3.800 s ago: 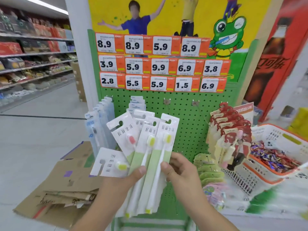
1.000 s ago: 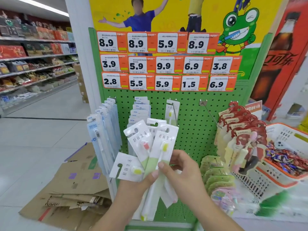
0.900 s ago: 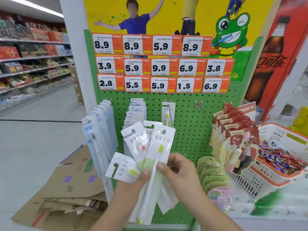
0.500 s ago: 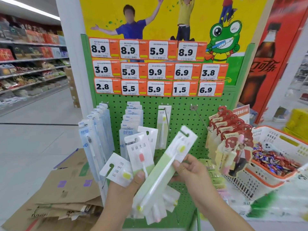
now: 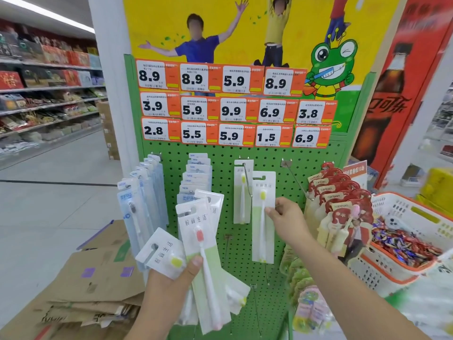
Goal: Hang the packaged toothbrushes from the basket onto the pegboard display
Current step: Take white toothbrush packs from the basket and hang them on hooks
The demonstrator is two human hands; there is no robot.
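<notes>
Head view showed the right hand pinching a yellow-bristled toothbrush pack upright against the green pegboard, just right of one pack already hanging on its hook. Below and left of that hook, the left hand gripped a fan of toothbrush packs; an orange-rimmed basket sat right of the pegboard
</notes>
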